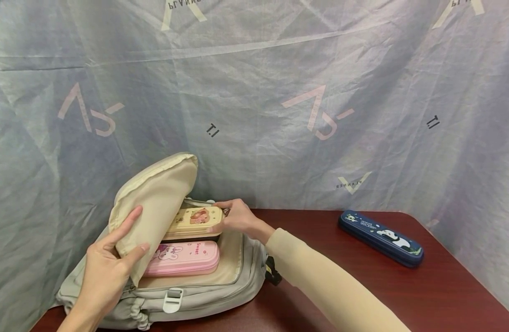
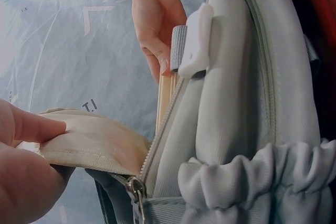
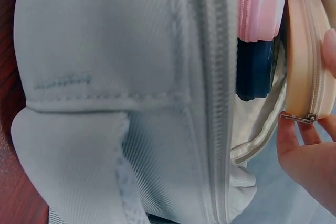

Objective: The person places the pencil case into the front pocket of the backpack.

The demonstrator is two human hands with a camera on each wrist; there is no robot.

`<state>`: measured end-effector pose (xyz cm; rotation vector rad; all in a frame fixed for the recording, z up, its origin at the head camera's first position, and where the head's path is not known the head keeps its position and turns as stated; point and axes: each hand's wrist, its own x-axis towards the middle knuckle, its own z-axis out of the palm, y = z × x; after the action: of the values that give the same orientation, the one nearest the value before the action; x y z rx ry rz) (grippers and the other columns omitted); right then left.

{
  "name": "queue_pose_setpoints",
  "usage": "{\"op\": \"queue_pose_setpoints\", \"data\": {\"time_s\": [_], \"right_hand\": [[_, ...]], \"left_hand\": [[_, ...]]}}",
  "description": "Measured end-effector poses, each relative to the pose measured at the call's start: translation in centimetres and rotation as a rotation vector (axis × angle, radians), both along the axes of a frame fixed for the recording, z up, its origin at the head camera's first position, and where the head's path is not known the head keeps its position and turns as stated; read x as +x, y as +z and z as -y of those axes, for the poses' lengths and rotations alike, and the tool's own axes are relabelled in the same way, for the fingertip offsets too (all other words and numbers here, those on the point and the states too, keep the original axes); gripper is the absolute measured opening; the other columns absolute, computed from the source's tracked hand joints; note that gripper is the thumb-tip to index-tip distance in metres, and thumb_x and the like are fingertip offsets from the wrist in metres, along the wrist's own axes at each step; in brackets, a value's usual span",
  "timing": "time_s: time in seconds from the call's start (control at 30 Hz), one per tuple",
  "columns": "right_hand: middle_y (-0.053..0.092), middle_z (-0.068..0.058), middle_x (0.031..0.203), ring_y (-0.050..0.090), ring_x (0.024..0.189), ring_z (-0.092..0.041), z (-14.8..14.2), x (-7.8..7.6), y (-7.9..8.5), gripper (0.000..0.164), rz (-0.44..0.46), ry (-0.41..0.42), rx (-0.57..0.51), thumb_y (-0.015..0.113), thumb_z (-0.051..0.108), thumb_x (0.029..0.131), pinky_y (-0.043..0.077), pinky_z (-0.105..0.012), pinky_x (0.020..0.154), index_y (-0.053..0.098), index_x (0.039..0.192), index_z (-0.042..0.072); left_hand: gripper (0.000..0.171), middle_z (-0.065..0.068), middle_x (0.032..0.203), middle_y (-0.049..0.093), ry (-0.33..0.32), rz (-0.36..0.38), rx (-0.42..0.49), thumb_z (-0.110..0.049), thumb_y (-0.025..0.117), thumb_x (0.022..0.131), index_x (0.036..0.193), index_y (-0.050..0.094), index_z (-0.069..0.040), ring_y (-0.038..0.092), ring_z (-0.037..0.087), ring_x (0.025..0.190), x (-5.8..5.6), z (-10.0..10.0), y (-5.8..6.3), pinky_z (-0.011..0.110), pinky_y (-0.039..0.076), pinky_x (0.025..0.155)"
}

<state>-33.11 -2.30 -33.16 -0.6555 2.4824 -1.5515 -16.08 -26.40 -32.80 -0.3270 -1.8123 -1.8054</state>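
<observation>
A grey backpack (image 1: 213,302) lies on its back with its cream-lined front flap (image 1: 155,198) folded up. My left hand (image 1: 107,263) pinches the flap's edge between thumb and fingers, holding it raised. With my right hand (image 1: 241,219) I grip the right end of a yellow pencil case (image 1: 196,217) printed with a bear. In the right wrist view its zipper pull lies by my fingertips. Lower in the opening sits a pink pencil case (image 1: 192,258) with a bunny picture, partly behind the flap. A dark blue case (image 3: 254,69) shows beside the pink one in the right wrist view.
A navy pencil case (image 1: 381,237) with a panda lies on the right of the dark red table (image 1: 308,276). Behind the table hangs a grey printed cloth (image 1: 254,115). A white buckle (image 1: 173,300) and a black strap clip (image 1: 273,272) stick out from the backpack.
</observation>
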Motion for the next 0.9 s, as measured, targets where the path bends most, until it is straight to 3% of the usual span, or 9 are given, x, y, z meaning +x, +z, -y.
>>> {"op": "queue_pose_setpoints", "data": {"time_s": [0.3, 0.6, 0.9], "right_hand": [[0.067, -0.005, 0.141, 0.058, 0.121, -0.016, 1.0, -0.2, 0.0, 0.077, -0.019, -0.013, 0.018, 0.101, 0.011, 0.067, 0.049, -0.028, 0.098, 0.072, 0.138, 0.012], [0.065, -0.004, 0.144, 0.053, 0.135, -0.017, 1.7, -0.2, 0.0, 0.078, 0.001, -0.008, 0.050, 0.101, 0.013, 0.067, 0.047, -0.030, 0.106, 0.072, 0.140, 0.015], [0.065, -0.005, 0.144, 0.052, 0.139, -0.019, 2.1, -0.5, -0.3, 0.077, -0.006, -0.002, 0.056, 0.101, 0.013, 0.067, 0.048, -0.030, 0.107, 0.073, 0.138, 0.016]], "left_hand": [[0.073, -0.003, 0.158, 0.053, -0.011, -0.006, -0.002, 0.027, 0.067, 0.086, 0.152, 0.054, -0.002, 0.041, 0.008, 0.146, 0.0, 0.1, 0.0, 0.011, 0.042, 0.105], [0.073, -0.003, 0.162, 0.048, -0.012, 0.021, -0.028, 0.024, 0.066, 0.089, 0.154, 0.052, -0.004, 0.036, 0.009, 0.149, 0.2, 0.1, 0.4, 0.011, 0.041, 0.105], [0.073, 0.000, 0.163, 0.046, -0.022, -0.003, 0.005, 0.026, 0.066, 0.088, 0.153, 0.053, -0.002, 0.047, 0.003, 0.140, 0.0, 0.0, -0.1, 0.013, 0.045, 0.103]]}}
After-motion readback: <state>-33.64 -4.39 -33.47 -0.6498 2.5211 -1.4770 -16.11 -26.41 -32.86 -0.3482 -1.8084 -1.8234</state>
